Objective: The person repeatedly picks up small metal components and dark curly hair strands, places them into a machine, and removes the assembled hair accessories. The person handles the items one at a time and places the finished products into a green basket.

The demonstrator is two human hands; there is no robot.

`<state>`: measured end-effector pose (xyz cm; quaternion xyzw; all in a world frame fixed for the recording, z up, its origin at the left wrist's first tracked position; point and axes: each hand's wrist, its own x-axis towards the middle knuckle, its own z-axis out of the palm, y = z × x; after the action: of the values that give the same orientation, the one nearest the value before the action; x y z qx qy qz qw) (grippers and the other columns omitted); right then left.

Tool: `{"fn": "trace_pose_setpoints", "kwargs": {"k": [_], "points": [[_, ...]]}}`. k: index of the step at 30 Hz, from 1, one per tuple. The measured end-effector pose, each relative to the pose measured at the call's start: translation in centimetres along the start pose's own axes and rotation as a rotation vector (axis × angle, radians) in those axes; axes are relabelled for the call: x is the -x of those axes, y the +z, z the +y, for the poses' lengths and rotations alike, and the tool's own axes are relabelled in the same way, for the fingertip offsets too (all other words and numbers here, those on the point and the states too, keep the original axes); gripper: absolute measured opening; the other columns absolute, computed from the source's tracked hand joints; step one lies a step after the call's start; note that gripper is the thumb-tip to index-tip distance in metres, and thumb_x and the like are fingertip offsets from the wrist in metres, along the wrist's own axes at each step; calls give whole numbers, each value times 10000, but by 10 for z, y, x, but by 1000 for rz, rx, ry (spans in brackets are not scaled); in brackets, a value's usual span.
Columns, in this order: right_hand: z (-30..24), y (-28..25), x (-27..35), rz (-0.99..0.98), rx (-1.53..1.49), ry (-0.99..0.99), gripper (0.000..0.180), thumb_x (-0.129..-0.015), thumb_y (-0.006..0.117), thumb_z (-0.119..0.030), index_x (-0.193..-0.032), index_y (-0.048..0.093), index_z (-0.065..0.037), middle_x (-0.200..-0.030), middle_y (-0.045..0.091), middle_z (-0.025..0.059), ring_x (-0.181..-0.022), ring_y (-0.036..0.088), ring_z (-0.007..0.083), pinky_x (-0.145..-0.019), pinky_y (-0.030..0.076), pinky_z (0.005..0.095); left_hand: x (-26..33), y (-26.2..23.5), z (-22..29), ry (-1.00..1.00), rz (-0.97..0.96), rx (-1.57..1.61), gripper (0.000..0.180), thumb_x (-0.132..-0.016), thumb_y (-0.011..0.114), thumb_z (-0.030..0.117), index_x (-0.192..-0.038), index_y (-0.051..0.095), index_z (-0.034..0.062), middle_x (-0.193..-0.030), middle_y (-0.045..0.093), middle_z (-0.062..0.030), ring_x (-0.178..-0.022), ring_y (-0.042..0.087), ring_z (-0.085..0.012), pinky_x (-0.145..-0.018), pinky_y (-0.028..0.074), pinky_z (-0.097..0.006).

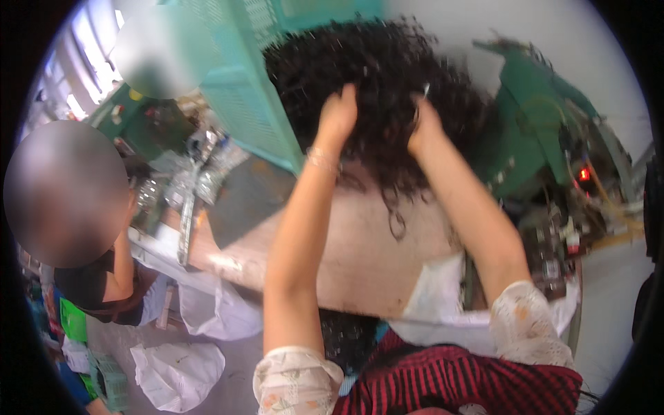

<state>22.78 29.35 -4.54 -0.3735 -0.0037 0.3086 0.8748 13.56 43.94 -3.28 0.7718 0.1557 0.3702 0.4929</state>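
At 9 o'clock sits a co-worker (pixel 86 287), well apart from the handling, with a metal bar (pixel 187 221) nearer in on the same line and a grey sheet (pixel 252 197) just past it. Toward 11 o'clock the green crate (pixel 249 114) stands tilted, its wall beside the pile; that edge seems worth using as a stop, so pieces do not scatter leftward. The left hand (pixel 337 117) is at 12 o'clock, pointing into the dark pile (pixel 380 59), which spreads between 12 and 1 across the far part of the table (pixel 366 270). A bracelet (pixel 323 159) rings that wrist and could snag on curly pieces, so a shallow reach would be kinder. Stray loops (pixel 396 225) hang out near the dial's middle, toward 4 o'clock; drawing them in gently, rather than tugging, should spare tangles. The right hand (pixel 425 131) lies near 2 o'clock, level with its partner, over the pile's right half. With the blur, I cannot tell whether either hand is grasping pieces or a small tool, or is merely spread there. Further out at 2 o'clock, the green machine (pixel 536 111) adjoins the pile; an even, unhurried spread between the palms would best keep pieces off it.
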Motion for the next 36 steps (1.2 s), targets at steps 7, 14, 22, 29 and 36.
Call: {"fn": "trace_pose_setpoints", "kwargs": {"k": [7, 14, 22, 29, 36], "points": [[-20, -45, 110, 247, 373, -124, 357, -944, 516, -360, -1145, 612, -81, -969, 658, 95, -791, 640, 255, -625, 541, 423, 67, 56, 13, 37, -200, -107, 544, -908, 372, 414, -1058, 652, -28, -967, 654, -284, -1002, 595, -450, -884, 461, -437], [-10, -110, 77, 232, 862, -53, 489, -910, 556, -463, -1172, 656, -62, -1100, 669, 123, -995, 609, 237, -840, 476, 339, 98, 71, -52, -127, -352, -82, 482, -894, 571, 365, -1254, 565, 45, -1151, 622, -239, -1115, 575, -382, -956, 445, -418], [-90, -10, 69, 397, 2289, 13, 494, -764, 735, -442, -1125, 694, -107, -1136, 682, 96, -1045, 646, 277, -863, 500, 387, 119, -14, -1, 25, -264, -312, 458, -743, 743, 226, -1154, 652, 46, -1016, 678, -170, -961, 644, -278, -769, 517, -370], [4, 135, 94, -198, 2387, -1312, 454, -729, 656, -105, -1182, 639, -103, -1233, 616, 113, -1172, 562, 305, -845, 528, 452, 271, -55, -69, -97, 331, -378, 571, -920, 588, 313, -1375, 446, -1, -1398, 432, -276, -1295, 388, -416, -1090, 288, -461], [65, 140, 53, -434, 2656, -860, 756, -717, 720, -305, -1402, 453, -126, -1472, 364, 150, -1365, 340, 372, -1017, 413, 498, 287, -2, -64, -68, 240, -35, 576, -958, 524, 283, -1422, 358, -16, -1412, 419, -253, -1301, 398, -385, -1103, 294, -418]]}}
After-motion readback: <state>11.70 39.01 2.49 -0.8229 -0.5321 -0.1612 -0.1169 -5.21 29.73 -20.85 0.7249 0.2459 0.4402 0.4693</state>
